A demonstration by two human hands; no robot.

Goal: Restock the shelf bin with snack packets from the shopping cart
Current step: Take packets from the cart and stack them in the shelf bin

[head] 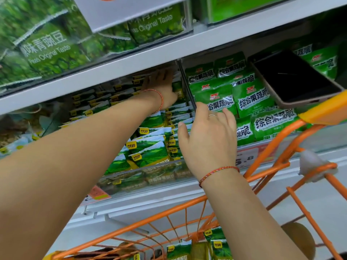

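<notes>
Placing step under way. Left hand [161, 86] deep at back of shelf bin [142, 170], grip unclear. Right hand [208, 139] at bin front, fingers relaxed, empty. Pea snack packets [148, 147] fill bin; more in shopping cart [216, 244] below bin. Next, likely: reach down for another handful.

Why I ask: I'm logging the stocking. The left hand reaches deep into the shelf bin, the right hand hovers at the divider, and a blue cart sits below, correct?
Not quite: the cart is orange, not blue, as the head view shows. The rest stands: the left hand reaches deep into the shelf bin, and the right hand hovers at the divider.
</notes>
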